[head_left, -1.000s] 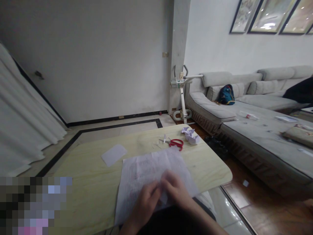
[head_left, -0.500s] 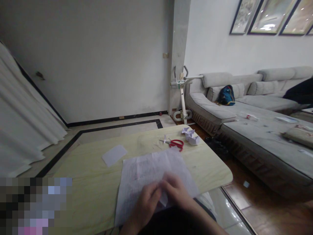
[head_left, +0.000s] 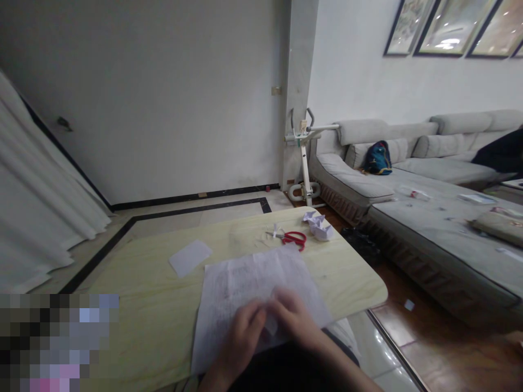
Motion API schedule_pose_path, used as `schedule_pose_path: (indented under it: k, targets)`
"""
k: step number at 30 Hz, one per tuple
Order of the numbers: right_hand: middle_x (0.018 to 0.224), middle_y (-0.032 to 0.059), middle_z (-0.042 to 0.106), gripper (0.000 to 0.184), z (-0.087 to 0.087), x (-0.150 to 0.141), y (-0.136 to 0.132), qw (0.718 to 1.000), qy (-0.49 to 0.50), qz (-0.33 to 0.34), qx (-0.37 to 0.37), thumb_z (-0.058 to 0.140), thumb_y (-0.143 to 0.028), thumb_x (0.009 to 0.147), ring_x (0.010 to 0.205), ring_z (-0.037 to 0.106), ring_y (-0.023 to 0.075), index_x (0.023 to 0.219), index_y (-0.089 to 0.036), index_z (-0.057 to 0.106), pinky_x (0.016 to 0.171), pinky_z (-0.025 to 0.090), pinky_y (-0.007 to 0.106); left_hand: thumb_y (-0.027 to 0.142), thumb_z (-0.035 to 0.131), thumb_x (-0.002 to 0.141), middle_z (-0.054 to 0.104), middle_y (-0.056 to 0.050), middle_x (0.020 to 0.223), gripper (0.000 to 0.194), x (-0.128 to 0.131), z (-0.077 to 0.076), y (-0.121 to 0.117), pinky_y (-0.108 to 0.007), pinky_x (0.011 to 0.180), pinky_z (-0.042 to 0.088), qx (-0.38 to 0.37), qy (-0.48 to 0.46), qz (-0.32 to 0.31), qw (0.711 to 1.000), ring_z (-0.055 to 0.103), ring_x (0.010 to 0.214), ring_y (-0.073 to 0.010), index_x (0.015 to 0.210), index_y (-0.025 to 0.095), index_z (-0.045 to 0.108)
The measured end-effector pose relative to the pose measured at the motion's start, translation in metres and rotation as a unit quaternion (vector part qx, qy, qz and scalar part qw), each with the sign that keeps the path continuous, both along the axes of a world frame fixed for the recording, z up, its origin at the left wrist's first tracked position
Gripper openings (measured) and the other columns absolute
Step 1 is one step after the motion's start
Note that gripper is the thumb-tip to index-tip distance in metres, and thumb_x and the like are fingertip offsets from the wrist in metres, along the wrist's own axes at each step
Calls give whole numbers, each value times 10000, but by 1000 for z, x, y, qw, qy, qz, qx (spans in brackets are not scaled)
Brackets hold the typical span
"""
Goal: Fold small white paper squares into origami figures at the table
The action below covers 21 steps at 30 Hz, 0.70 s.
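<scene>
My left hand (head_left: 246, 328) and my right hand (head_left: 291, 316) are close together over a large creased white sheet (head_left: 241, 277) near the table's front edge. A small piece of white paper (head_left: 271, 325) shows between them, and the fingers of both hands are closed on it. My right fingertips are blurred. Beyond the sheet lie red-handled scissors (head_left: 295, 238), with thin paper scraps around the blades. Folded white paper pieces (head_left: 321, 228) stand at the table's far right corner. A flat white paper (head_left: 190, 258) rests left of the scissors.
The pale wooden table (head_left: 351, 277) has a rounded right corner. To its right is a long grey sofa (head_left: 433, 234) with a blue backpack (head_left: 378, 158) on it. White exercise equipment (head_left: 304, 158) stands behind the table. A pixelated patch covers the lower left.
My hands stay over the sheet, with their fingertips slightly farther apart and the small paper between them shifted a little. The table items lie as before.
</scene>
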State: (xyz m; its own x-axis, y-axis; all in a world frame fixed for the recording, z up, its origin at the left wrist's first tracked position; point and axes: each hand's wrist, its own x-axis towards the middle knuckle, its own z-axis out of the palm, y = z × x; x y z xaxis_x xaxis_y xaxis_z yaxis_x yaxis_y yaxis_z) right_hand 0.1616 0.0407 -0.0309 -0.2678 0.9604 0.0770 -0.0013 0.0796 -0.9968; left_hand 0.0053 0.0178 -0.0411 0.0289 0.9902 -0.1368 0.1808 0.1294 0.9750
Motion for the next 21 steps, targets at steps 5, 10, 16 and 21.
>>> schedule_pose_path:
  k: [5, 10, 16, 21]
  targets:
    - [620, -50, 346, 451, 5, 0, -4, 1000, -24, 9, -8, 557, -565, 854, 606, 361, 124, 626, -207, 403, 544, 328, 246, 495, 661, 730, 747, -96, 1016, 405, 0, -6, 1, -351, 870, 539, 12, -1, 64, 998, 680, 980, -285, 980, 181, 714]
    - [628, -46, 363, 460, 6, 1, -4, 1000, -13, 14, 4, 535, -588, 859, 613, 367, 128, 634, -205, 414, 562, 335, 254, 526, 624, 767, 740, -100, 980, 439, 1, -6, 0, -370, 685, 588, -5, -30, 42, 999, 712, 683, -243, 1024, 177, 695]
    - [628, -44, 370, 412, 1, 0, -2, 1000, -12, -1, -6, 529, -527, 863, 613, 378, 129, 633, -203, 419, 563, 339, 252, 511, 679, 713, 752, -90, 956, 363, 0, 3, 0, -341, 797, 565, 2, -7, 43, 999, 700, 899, -279, 905, 207, 729]
    - [612, -44, 368, 376, 4, 0, -2, 1000, 0, 4, -15, 498, -486, 859, 591, 366, 122, 627, -203, 410, 540, 334, 246, 525, 649, 746, 744, -87, 984, 381, 0, -2, 0, -332, 737, 574, -12, -11, 50, 999, 703, 854, -270, 946, 208, 718]
